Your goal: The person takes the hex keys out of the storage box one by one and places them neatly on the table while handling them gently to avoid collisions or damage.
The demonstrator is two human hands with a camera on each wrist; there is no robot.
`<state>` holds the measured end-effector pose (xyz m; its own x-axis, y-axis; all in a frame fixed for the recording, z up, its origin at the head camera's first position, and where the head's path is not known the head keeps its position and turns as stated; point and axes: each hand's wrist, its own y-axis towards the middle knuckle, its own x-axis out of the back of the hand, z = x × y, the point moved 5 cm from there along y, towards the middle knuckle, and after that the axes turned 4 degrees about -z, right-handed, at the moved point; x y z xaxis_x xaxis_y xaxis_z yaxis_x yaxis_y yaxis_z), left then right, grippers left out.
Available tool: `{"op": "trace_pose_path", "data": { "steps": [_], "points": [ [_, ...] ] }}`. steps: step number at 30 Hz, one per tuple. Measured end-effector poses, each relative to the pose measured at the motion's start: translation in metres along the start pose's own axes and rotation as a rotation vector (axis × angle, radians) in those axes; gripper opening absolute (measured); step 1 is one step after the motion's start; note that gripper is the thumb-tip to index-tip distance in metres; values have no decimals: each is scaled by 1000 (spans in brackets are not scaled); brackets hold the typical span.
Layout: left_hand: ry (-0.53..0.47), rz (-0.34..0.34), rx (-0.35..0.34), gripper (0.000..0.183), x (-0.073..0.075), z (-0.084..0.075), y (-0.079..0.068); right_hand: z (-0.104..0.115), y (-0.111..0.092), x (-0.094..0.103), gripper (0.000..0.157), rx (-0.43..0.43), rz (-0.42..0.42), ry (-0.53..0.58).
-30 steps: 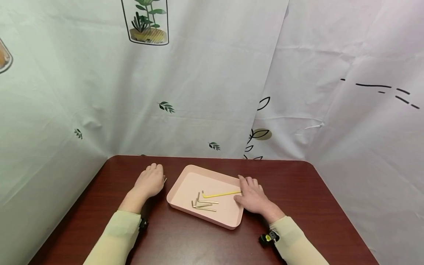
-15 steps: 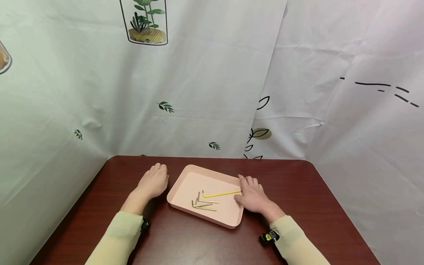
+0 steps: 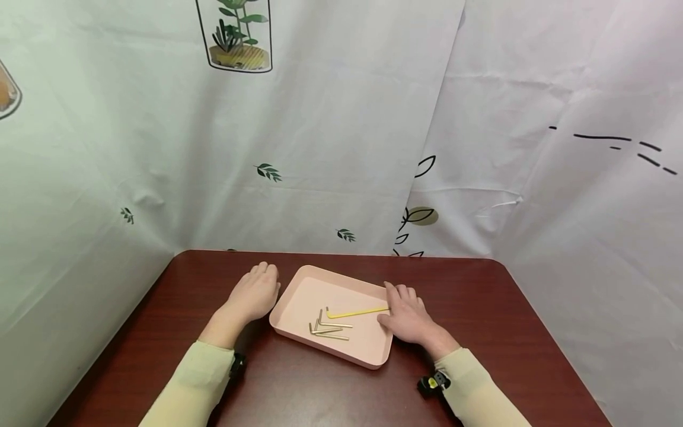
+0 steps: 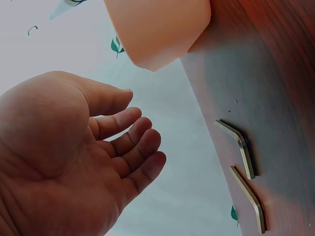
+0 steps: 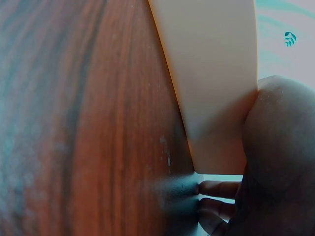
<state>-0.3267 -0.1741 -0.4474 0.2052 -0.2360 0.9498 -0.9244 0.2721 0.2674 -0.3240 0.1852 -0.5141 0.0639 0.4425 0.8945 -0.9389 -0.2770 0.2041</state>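
A pale pink tray [image 3: 368, 351] lies on the table. My right hand [image 3: 408, 315] grips its right rim, thumb over the inner side; in the right wrist view, fingers [image 5: 219, 189] show beyond the tray's end. Inside are a yellow hex key [image 3: 356, 312], its long end reaching the right hand, and several brass-coloured hex keys [image 3: 337, 325]. Beside the tray's left wall hovers my left hand [image 3: 255, 295], holding nothing, its fingers loosely curled in the left wrist view. Two more hex keys, an upper one [image 4: 241, 142] and a lower one [image 4: 254, 199], lie on the table there, hidden in the head view.
The dark red wooden table [image 3: 315, 391] has rounded far corners. Pale printed cloth [image 3: 331, 130] hangs behind it and along both sides. Each wrist wears a small black camera.
My left hand has moved right, closer to the tray's left wall. A small light tip seen beside it a second ago is now out of sight. Right hand and tray have stayed put.
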Motion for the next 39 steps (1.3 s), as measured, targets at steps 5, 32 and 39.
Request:
{"op": "trace_pose_path", "data": {
  "steps": [5,32,39],
  "points": [
    [0,-16,-22,15,0,-4,0,0,-1,0,85,9,-7,4],
    [21,-121,-227,19,-1,-56,-5,-1,1,0,86,11,-15,2],
    [46,-85,-241,17,-8,-65,-7,9,-3,8,84,8,10,-16]
  ]
}}
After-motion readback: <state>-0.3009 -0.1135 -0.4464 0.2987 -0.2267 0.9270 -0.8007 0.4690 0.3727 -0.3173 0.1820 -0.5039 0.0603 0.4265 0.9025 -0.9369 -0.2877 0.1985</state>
